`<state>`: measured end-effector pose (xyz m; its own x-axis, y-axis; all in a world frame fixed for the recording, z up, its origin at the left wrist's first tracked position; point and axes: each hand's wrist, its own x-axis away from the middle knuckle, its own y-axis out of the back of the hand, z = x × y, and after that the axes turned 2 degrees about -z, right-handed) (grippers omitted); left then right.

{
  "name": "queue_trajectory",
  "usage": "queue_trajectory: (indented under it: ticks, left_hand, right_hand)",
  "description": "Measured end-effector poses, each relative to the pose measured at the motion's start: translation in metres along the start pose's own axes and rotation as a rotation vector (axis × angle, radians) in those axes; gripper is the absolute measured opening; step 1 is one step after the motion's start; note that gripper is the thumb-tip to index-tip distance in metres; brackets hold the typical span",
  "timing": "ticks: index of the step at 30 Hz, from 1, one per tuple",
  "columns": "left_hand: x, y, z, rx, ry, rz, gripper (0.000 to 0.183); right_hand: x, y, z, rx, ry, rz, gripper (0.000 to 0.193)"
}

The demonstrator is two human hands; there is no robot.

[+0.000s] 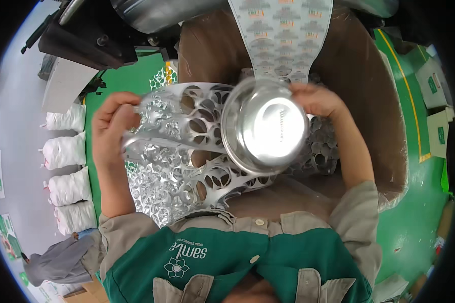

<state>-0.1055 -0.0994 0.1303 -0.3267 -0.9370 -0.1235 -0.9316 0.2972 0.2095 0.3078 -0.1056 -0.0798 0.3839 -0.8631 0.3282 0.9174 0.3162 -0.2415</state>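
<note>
My left hand (117, 123) is closed, its fingers curled round the edge of a silver foil web (187, 91) punched with large round holes. The web stretches from that hand to behind a shiny metal bowl (268, 126). My right hand (318, 99) is closed on the bowl's far right rim, holding it up tilted. Below my left hand and the bowl lies a heap of crumpled punched foil scrap (162, 187), partly covered by the web. Both hands are a little blurred.
A large brown plastic-lined bin (369, 121) stands around and beyond the bowl. A printed strip (285, 35) hangs into it from a metal roller (151, 12). Dark machine parts (86, 40) are at far left. White sacks (68, 151) line the left; boxes (435, 86) stand at right. Another person (60, 260) is at lower left.
</note>
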Motion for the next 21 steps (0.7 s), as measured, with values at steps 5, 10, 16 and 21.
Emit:
queue_trajectory:
  ticks: [5,10,16,21]
  left_hand:
    - [0.006,0.006,-0.01,-0.169,0.059,-0.02,0.024]
    - [0.01,-0.032,-0.008,-0.944,-0.236,0.179,0.034]
    - [0.027,-0.049,-0.038,-1.109,-0.772,0.521,0.023]
    - [0.04,-0.069,-0.067,-1.013,-1.118,0.645,0.023]
  right_hand:
    - [-0.007,0.034,-0.135,1.576,-0.331,-0.072,0.05]
    - [0.021,-0.012,0.026,1.47,-0.516,0.126,0.051]
    - [0.051,-0.04,0.131,-0.055,0.564,-0.11,0.041]
    - [0.015,-0.043,0.06,-0.475,0.276,0.216,0.039]
